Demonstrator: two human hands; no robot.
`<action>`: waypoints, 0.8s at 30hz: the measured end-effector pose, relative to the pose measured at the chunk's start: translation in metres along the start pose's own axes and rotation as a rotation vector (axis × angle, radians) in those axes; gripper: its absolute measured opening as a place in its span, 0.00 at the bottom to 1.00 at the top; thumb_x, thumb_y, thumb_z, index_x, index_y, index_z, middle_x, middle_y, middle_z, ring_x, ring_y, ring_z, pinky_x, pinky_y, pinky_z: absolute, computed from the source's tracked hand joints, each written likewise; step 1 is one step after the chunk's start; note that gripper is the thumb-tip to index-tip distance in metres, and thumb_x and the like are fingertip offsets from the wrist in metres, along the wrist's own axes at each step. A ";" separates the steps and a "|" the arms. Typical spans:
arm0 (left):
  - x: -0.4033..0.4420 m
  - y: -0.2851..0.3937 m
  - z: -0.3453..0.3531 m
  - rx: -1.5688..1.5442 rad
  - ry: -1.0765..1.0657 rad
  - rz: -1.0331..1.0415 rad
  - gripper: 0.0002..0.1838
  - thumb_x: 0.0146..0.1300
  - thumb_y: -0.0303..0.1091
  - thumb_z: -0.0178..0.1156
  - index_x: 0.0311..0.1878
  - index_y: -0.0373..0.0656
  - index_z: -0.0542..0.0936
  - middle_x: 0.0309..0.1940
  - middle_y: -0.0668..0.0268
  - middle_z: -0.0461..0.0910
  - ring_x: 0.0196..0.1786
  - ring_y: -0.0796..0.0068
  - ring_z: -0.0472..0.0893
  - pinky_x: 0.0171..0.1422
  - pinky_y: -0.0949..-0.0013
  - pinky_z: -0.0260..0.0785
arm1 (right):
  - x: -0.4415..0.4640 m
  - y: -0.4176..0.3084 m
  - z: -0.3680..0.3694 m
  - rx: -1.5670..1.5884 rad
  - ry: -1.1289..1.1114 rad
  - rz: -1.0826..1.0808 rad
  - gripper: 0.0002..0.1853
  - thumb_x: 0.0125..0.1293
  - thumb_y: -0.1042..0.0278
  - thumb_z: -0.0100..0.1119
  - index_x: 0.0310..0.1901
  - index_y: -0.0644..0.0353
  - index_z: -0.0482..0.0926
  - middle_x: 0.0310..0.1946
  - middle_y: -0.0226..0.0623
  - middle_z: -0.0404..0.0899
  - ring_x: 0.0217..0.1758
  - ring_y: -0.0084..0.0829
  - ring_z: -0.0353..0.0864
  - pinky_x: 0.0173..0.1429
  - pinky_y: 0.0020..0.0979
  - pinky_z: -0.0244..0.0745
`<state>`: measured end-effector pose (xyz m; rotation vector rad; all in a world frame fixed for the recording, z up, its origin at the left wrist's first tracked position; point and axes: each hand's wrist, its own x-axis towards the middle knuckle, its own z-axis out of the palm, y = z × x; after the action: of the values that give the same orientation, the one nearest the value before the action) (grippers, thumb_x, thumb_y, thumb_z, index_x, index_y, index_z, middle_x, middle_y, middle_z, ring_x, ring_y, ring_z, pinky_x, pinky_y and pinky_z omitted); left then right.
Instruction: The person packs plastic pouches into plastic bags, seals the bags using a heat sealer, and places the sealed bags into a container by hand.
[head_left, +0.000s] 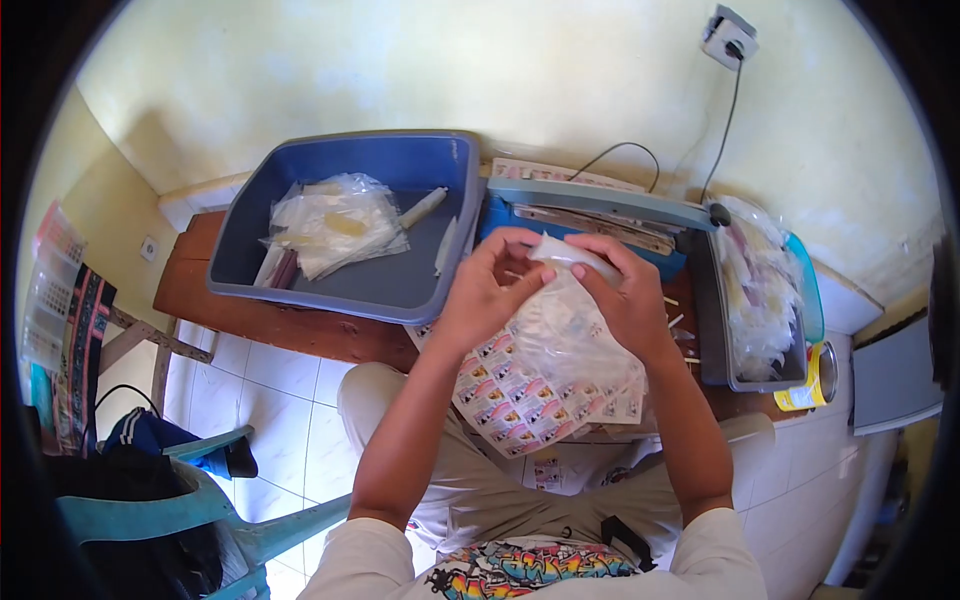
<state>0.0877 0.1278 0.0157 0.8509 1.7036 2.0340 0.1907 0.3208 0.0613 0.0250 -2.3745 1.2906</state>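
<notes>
Both your left hand (500, 290) and your right hand (622, 300) have the grip closed, thumbs and fingers pinching one whitish translucent plastic packet (572, 256). This packet is above the clear thin plastic bags (575, 335), which lie over a paper sheet with small colourful prints (505, 405). Behind your hands is a blue device with long grey arm (610, 201). On the brown wooden counter (190, 275), at left, stands a blue-grey plastic tub (345, 303) holding more bags.
</notes>
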 end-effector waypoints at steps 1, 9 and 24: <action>-0.009 -0.003 0.012 0.103 -0.009 -0.042 0.26 0.70 0.27 0.76 0.67 0.40 0.77 0.50 0.64 0.86 0.51 0.77 0.87 0.56 0.70 0.81 | -0.012 0.004 -0.009 0.002 0.008 0.010 0.17 0.73 0.69 0.70 0.60 0.62 0.87 0.55 0.48 0.91 0.59 0.41 0.92 0.65 0.37 0.81; -0.052 -0.062 0.082 0.927 -0.243 0.146 0.30 0.57 0.37 0.82 0.62 0.44 0.84 0.58 0.61 0.82 0.61 0.53 0.83 0.63 0.54 0.80 | -0.107 0.057 -0.051 -0.088 0.003 0.250 0.17 0.70 0.71 0.72 0.59 0.61 0.88 0.53 0.45 0.92 0.55 0.39 0.92 0.62 0.38 0.83; -0.036 -0.085 0.112 0.917 -0.224 0.235 0.06 0.69 0.33 0.72 0.43 0.42 0.89 0.44 0.59 0.87 0.49 0.54 0.87 0.57 0.54 0.80 | -0.157 0.099 -0.051 -0.301 -0.035 0.107 0.16 0.67 0.69 0.74 0.54 0.55 0.84 0.46 0.45 0.91 0.48 0.52 0.91 0.53 0.47 0.85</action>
<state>0.1783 0.2088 -0.0638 1.5292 2.4878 1.1182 0.3297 0.3886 -0.0536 -0.1731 -2.6066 0.9707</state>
